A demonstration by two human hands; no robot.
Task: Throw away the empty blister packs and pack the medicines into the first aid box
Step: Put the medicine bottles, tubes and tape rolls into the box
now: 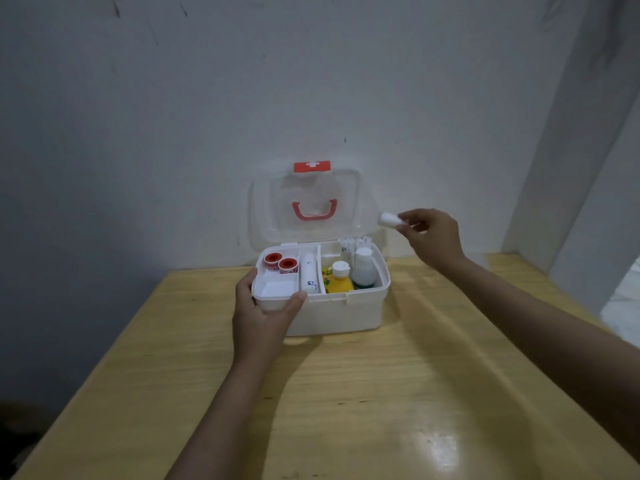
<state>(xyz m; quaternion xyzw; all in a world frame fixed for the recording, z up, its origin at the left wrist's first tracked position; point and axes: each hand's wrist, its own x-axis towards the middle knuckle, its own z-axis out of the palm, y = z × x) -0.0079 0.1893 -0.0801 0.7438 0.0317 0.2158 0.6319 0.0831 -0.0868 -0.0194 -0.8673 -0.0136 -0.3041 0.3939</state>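
A white first aid box (343, 315) stands open on the wooden table, its clear lid (349, 188) with a red handle leaning back against the wall. Its inner tray (277, 291) holds two red tape rolls (280, 263) and a white tube (309, 273). To the right of the tray sit a yellow bottle (338, 280) and a white bottle (363, 270). My left hand (261, 318) grips the tray's front left corner. My right hand (427, 237) hovers above and right of the box, pinching a small white roll (388, 219).
The wooden table (346, 393) stands against a white wall, with a wall corner and doorway at the right. Several small white rolls (356, 243) stand at the box's back right. Glare shines on the table's near right.
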